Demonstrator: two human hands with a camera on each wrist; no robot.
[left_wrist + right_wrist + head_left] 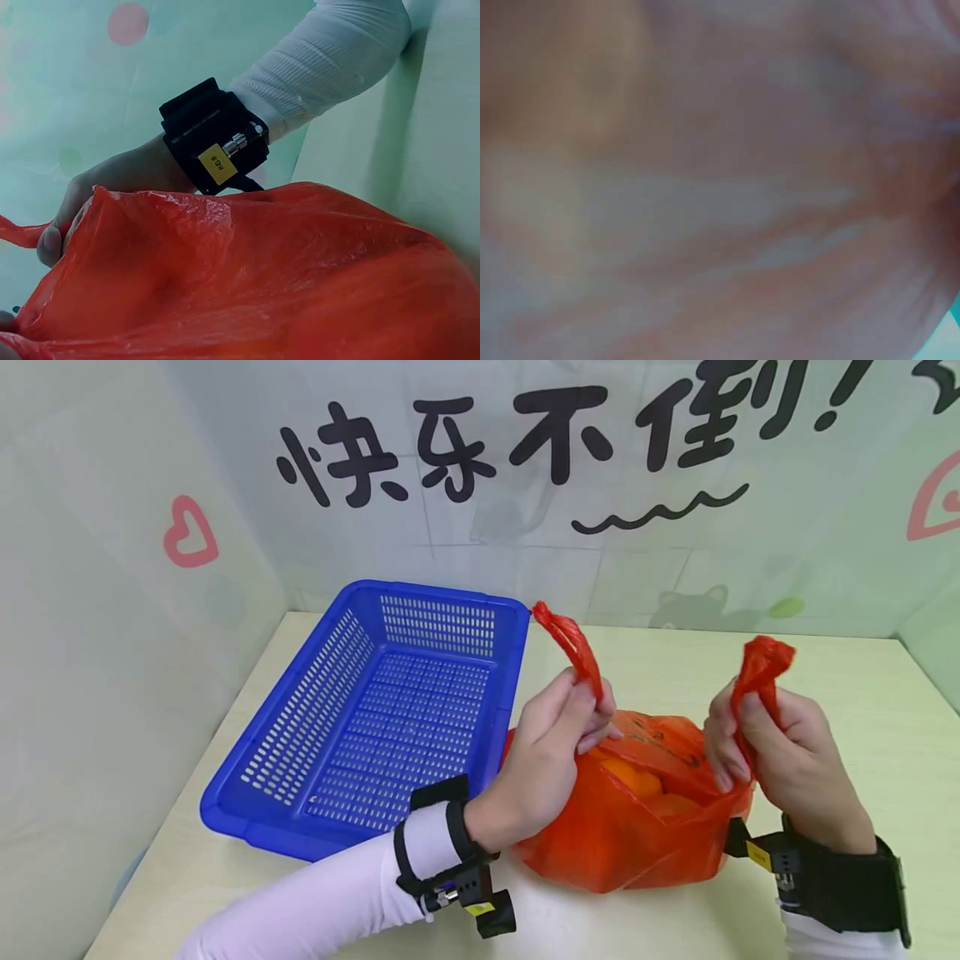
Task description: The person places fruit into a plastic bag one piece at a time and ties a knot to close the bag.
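Note:
A red plastic bag sits on the table, its mouth partly spread, with round orange fruit showing inside. My left hand grips one twisted handle of the bag, whose loop sticks up above the fist. The other handle is gripped by my right hand, its bunched end rising over the thumb. In the left wrist view the bag stretches up toward both hands, and the right hand shows behind it. Blurred close-up plastic fills most of the right wrist view.
A blue perforated plastic basket stands left of the bag, with nothing in it; my left forearm reaches past its near right corner. Behind the pale table hangs a printed wall sheet with black lettering.

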